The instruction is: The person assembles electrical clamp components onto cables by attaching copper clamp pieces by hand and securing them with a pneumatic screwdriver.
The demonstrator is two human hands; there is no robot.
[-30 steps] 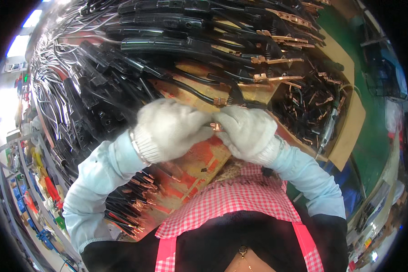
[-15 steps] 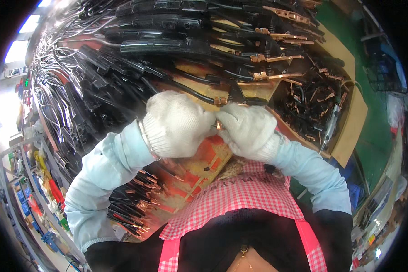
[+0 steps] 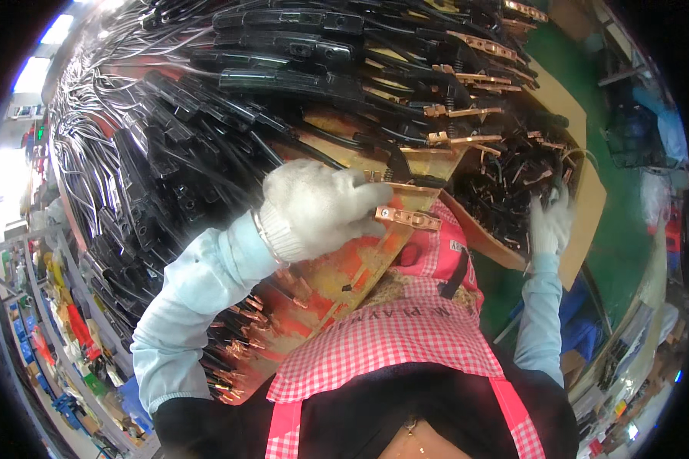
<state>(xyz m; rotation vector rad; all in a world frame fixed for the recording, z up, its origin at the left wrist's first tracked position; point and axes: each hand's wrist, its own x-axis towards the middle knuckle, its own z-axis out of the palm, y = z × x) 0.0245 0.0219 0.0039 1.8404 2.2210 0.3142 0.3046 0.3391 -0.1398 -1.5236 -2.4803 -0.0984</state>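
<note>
Over red table by green floor, left hand grips copper clamp; right hand, grip unclear.

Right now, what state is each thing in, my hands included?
Left gloved hand: fingers closed on a copper strip.
Copper strip: held near one end, other end free.
Right gloved hand: at the cardboard box, grip unclear.
Cardboard box: open, holding jumbled black and copper parts.
Black handles: massed together, upper ones roughly parallel.
Checked apron: worn.
</note>
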